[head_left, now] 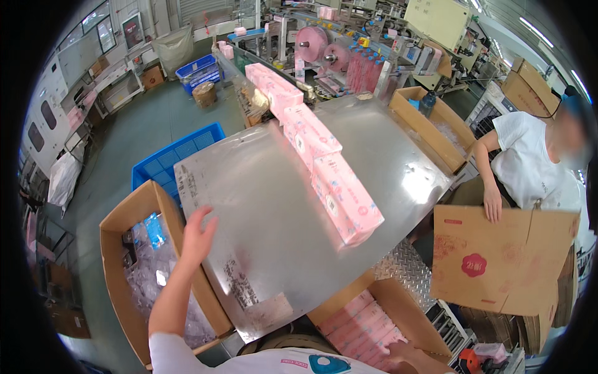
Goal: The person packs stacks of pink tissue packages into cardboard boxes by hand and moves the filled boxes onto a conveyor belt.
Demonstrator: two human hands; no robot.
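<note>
My left hand (199, 235) is raised over the left edge of the metal table (249, 193), its fingers apart and nothing in them. At the lower right, my right hand (402, 352) rests on or just above pink packs (358, 321) lined up in an open cardboard box (414, 305); its fingers are stretched out. Contact with the packs I cannot tell. Across the tabletop runs a slanting row of pink printed soft packs, seemingly tissues: a near pack (346, 199), a middle pack (310, 136) and a far pack (274, 87).
A cardboard box of clear plastic bags (146, 271) stands at my left, beside a blue crate (177, 153). At the right a co-worker (529, 156) holds a flattened carton (498, 255). Another cardboard box (430, 128) adjoins the table's far right edge. Machinery with pink film rolls (311, 43) stands behind.
</note>
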